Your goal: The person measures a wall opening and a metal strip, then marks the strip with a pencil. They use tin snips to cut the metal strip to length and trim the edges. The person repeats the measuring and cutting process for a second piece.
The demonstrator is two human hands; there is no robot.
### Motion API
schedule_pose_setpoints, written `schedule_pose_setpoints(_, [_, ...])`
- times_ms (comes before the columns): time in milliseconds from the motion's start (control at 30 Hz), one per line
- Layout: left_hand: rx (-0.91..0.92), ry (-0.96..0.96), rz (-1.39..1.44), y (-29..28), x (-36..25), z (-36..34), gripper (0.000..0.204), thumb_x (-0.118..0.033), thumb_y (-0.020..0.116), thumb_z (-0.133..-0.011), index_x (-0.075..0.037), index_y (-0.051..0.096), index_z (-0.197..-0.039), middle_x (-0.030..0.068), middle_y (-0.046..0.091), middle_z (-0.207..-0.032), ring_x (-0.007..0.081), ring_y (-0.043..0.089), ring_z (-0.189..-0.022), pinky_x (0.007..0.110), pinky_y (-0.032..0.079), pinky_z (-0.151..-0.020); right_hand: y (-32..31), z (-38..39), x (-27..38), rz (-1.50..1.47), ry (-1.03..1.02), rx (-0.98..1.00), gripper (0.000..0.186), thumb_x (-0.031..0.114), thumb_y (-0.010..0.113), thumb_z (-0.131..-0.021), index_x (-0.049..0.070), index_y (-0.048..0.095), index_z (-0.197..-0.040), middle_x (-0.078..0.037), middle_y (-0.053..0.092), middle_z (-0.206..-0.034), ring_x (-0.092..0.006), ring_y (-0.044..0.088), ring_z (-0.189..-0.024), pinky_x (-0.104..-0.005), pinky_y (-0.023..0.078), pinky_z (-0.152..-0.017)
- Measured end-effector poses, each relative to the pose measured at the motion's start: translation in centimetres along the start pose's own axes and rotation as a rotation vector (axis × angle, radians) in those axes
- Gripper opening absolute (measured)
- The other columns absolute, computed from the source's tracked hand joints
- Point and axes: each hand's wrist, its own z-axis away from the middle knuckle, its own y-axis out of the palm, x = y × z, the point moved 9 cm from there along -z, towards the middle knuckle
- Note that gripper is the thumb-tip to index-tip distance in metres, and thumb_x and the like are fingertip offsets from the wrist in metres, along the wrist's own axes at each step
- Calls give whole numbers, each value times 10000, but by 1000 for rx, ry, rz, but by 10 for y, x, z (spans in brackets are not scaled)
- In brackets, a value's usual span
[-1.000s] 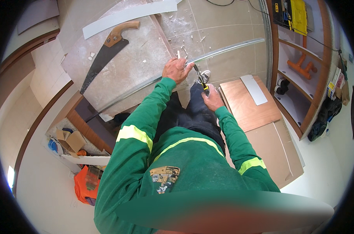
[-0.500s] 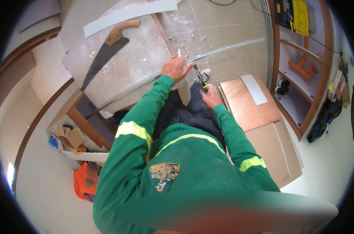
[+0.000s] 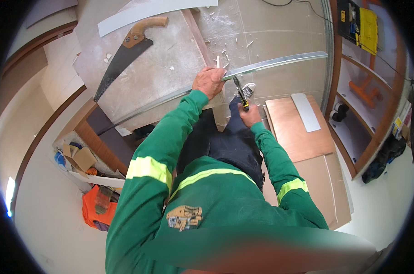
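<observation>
My left hand is closed on a long, thin metal profile, which lies diagonally across a dusty pale board. My right hand grips black-and-yellow metal snips, their jaws up at the profile's edge just right of my left hand; whether they bite the metal is unclear. A short pale strip stands out beside my left fingers. On the board to the left lies a handsaw with a wooden handle. My shoe shows below the profile.
A long white strip lies at the top. Right: plywood bearing a white piece, shelving, a yellow toolbox, a cable. Lower left: a cardboard box and orange bag. Pale scraps litter the tiles.
The view has tilted slightly, so the shelving and plywood sit lower in the picture. Both hands keep their holds, with only slight movement of the right hand and snips.
</observation>
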Motion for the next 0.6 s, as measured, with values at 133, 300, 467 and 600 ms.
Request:
schedule_pose_setpoints(133, [118,-142,-94,12,13,8,175,-289,706,-990,-133,704,-1069,130,742,-947,377,718,-932,485,563,-883,23,-35,-8,-102,-72,-1,340,352,662,-991,16,623,-1010,-298,696,-965,-531,666,-992,-568,535,-796])
schedule_pose_setpoints(300, [70,-161,-129,4,11,-1,191,-339,711,-1004,-163,751,-1067,127,751,-942,379,721,-923,508,576,-798,15,-45,2,8,-96,13,351,355,663,-998,8,638,-1044,-298,712,-957,-523,688,-976,-569,541,-816])
schedule_pose_setpoints(467, [43,-165,-122,-2,4,-5,232,-367,725,-995,-179,765,-1125,121,776,-1001,380,734,-954,501,591,-815,-24,5,6,73,1,93,523,407,742,-958,-8,665,-1265,-333,724,-1145,-509,686,-1131,-557,540,-949])
schedule_pose_setpoints(600, [10,-204,-114,-3,4,-2,255,-361,719,-998,-185,769,-1176,121,786,-1050,380,739,-986,491,598,-844,-49,38,-5,84,100,118,601,388,764,-939,-21,622,-1356,-342,719,-1203,-502,674,-1187,-547,529,-1008])
